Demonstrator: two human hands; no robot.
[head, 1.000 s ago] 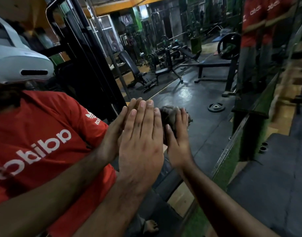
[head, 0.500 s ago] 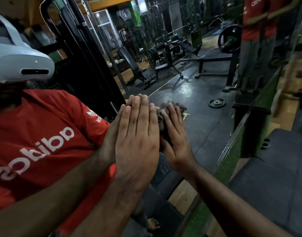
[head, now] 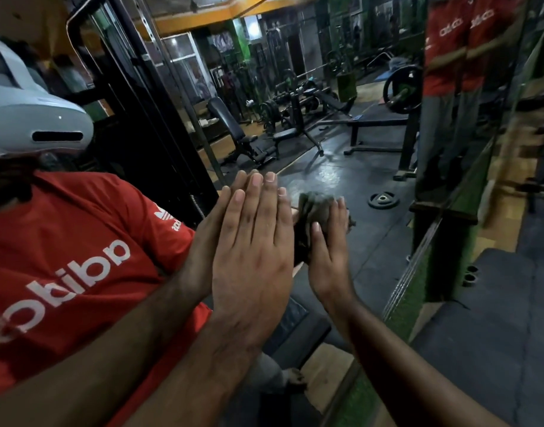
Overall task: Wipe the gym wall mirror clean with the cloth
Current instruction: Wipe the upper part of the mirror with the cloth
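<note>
Mirror: the gym wall mirror (head: pixel 341 186) fills most of what I see from here, a big rigid pane. My guess is it is hard, slick and breakable, so it wants broad, even pressure and no knocks near its edge at about 4 o'clock.

Left hand: the left hand (head: pixel 252 260) lies flat on the glass just off centre, fingers straight and together, tips toward 12 o'clock, holding nothing. It meets its own reflection palm to palm. It looks to me like a brace.

Right hand: the right hand (head: pixel 327 251) sits just beside the left, at its 3 o'clock, fingers straight, pressing the cloth against the mirror. Its grip is spread, not clamped.

Cloth: the cloth (head: pixel 314 208) is a dark, bunched rag between the right palm and the glass, poking out past the fingertips at 12 o'clock. It looks soft, light and limp. I'd judge it best held wadded under a flat palm, since loose ends would drag.
</note>
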